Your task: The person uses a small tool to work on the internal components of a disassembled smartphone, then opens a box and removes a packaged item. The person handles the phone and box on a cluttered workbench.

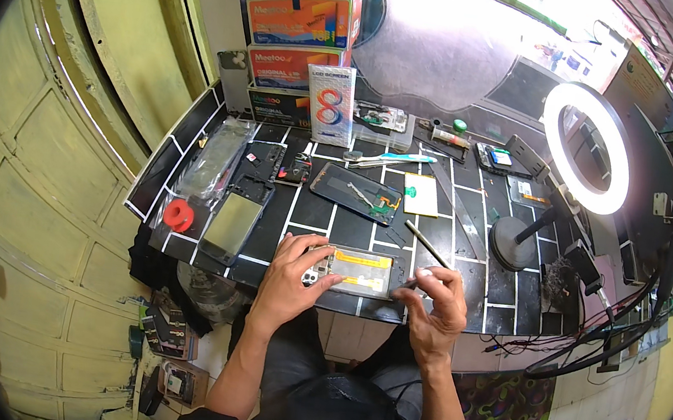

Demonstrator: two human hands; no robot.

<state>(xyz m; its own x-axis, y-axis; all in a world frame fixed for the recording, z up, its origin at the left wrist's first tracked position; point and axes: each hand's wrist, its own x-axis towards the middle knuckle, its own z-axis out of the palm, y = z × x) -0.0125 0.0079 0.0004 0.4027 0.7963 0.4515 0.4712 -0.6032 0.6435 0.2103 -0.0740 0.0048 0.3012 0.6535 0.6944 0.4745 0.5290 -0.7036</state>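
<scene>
An opened phone (373, 273) lies sideways at the front edge of the tiled bench, its silvery inside facing up with two yellow-orange flex strips. My left hand (289, 276) grips its left end, fingers over the far edge and thumb along the near side. At the right end, my right hand (436, 306) is closed in a pinch close to the phone's dark part; a small dark thing between the fingertips is too small to name. Just beyond that hand lies a thin rod-shaped tool (427, 243). Behind the phone rests a dark phone frame (355, 193) with tweezers on it.
A lit ring lamp (559, 111) stands at right, cables beside it. Stacked boxes (302, 15) and a white screen box (330, 104) rise at the back. Leftward sit a red spool (178, 214) and a phone part (232, 226). A toothbrush (396, 159) and yellow pad (421, 196) lie mid-bench.
</scene>
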